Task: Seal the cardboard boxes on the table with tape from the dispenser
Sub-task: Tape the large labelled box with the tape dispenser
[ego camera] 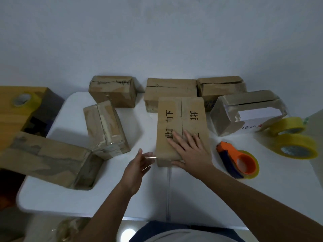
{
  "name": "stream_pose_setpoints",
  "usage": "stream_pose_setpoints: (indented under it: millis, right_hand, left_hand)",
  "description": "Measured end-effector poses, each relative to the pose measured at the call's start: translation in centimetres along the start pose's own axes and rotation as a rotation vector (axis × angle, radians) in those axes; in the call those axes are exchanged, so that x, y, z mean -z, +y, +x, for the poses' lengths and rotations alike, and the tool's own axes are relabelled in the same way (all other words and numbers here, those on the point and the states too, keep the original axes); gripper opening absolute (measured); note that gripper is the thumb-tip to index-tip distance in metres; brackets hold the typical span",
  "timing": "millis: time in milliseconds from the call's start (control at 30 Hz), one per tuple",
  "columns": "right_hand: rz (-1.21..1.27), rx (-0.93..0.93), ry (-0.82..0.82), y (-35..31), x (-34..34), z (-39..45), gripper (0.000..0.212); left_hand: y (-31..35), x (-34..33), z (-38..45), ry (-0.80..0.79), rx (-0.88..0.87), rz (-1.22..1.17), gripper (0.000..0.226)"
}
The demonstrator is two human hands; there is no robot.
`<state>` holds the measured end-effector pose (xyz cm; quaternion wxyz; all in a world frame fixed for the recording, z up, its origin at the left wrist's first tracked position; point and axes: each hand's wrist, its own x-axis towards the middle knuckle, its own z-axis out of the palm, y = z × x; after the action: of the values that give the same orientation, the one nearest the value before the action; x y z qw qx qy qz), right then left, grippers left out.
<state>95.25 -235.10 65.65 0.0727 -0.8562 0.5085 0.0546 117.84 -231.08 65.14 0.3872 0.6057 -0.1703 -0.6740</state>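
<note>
Pressing flat on the box (181, 126), right hand (190, 151) lies open; left hand (138, 165) open beside its near edge

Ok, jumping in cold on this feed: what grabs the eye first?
The right hand lying flat on the printed cardboard box at the table's centre, with the left hand at that box's near end. Then the orange tape dispenser lying just right of it, and two yellow tape rolls at the right edge.
</note>
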Motion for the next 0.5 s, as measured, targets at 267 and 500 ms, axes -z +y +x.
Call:
stream_pose_setpoints:
  millis: [267, 500]
  right_hand:
    - [0.01, -0.112, 0.053, -1.8, -0.9, -0.8, 0.076]
    - [-0.009, -0.117, 0.098, -2.0, -1.1, -0.9, 0.075]
  left_hand:
    - [-0.5, 1.6, -1.8, -0.014, -0.178, 0.143, 0.016]
    - [-0.5, 0.6, -1.3, 0.085, -0.214, 0.126, 0.015]
